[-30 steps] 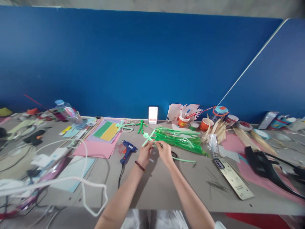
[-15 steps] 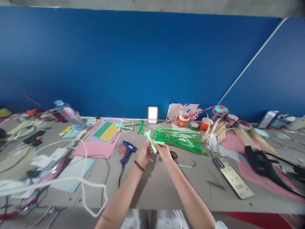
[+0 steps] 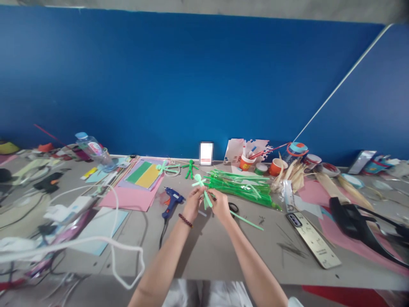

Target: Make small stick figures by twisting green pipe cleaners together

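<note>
A pale green pipe-cleaner figure [image 3: 198, 181] stands upright between my hands, its round head and short arms above my fingers and its legs below. My left hand [image 3: 193, 202] pinches its body from the left. On the right, my right hand [image 3: 220, 204] has its fingers closed at the figure's lower body. A long pale green pipe cleaner [image 3: 247, 221] slants out to the right from behind my right wrist; I cannot tell whether that hand grips it. Black-handled scissors [image 3: 234, 208] lie partly hidden beside the right hand.
A blue glue gun [image 3: 172, 201] lies left of my hands. Behind them are a dark green figure [image 3: 191, 169], another pale green figure [image 3: 163, 167] and packs of green pipe cleaners [image 3: 239, 187]. A phone [image 3: 313, 240] lies at right; a white cable [image 3: 115, 243] loops at left.
The figure has turned from tilted to upright, and my right hand has shifted to its lower body. The short pale green piece on the table now appears as a longer strip reaching my right wrist.
</note>
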`<state>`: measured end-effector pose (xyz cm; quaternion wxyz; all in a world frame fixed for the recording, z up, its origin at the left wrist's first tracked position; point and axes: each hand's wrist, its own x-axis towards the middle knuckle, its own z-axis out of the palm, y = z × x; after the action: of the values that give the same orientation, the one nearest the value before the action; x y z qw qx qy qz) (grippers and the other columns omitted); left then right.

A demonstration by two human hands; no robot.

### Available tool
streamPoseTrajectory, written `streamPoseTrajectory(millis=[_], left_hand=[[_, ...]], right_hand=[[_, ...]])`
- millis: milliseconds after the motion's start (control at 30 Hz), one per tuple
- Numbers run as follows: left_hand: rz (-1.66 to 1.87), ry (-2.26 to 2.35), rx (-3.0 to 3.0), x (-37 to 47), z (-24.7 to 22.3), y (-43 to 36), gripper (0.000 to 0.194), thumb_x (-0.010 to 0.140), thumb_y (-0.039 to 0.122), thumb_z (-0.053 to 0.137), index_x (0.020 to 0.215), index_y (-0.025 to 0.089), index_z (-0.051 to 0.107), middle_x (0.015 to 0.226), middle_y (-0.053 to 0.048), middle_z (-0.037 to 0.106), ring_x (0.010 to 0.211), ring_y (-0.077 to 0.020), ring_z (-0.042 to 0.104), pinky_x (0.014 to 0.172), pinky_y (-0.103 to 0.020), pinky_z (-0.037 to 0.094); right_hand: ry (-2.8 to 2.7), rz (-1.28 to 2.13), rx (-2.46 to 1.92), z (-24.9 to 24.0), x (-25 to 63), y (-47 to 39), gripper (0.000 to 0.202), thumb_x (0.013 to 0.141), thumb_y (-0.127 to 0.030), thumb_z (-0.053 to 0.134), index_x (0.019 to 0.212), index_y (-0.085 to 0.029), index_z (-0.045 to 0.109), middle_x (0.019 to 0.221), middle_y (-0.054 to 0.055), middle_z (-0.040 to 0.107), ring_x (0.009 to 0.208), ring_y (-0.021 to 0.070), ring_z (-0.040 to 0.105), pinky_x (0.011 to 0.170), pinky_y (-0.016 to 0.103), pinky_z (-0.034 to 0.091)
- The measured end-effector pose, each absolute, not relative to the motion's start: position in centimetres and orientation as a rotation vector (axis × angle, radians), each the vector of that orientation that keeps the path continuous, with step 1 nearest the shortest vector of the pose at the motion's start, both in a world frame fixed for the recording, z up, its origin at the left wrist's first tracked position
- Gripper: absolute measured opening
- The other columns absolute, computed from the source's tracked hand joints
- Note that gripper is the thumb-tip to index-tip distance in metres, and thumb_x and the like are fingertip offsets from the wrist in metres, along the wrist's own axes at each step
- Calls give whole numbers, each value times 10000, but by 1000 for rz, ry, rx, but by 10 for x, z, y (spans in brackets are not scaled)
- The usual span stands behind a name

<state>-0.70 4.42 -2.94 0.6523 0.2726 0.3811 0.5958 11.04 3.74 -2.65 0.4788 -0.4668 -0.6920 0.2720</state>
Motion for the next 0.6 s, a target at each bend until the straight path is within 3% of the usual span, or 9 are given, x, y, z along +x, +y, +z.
streamPoseTrajectory(millis=[267, 467, 600], left_hand=[[1274, 805, 745, -6, -32, 44, 330, 650, 466, 706, 756, 159, 644, 688, -27, 616, 611, -132, 542, 625, -272, 442], [1334, 893, 802, -2, -28, 43, 343, 622, 409, 738, 831, 144, 677, 742, -31, 634, 647, -122, 542, 644, -242, 425], [1364, 942, 805, 0, -26, 41, 276, 625, 381, 742, 740, 143, 661, 682, 2, 599, 594, -88, 495, 597, -213, 386]], right_hand=[[-1456, 711, -1252, -25, 108, 35, 297, 858, -401, 455, 796, -177, 640, 699, 29, 646, 561, 145, 555, 575, 242, 435], [-1444, 627, -1282, -28, 112, 40, 292, 850, -395, 458, 790, -173, 638, 745, 50, 669, 670, 173, 594, 619, 250, 445], [-1602, 482, -1260, -30, 114, 38, 293, 883, -366, 422, 820, -177, 636, 786, 63, 670, 692, 176, 591, 633, 258, 426]])
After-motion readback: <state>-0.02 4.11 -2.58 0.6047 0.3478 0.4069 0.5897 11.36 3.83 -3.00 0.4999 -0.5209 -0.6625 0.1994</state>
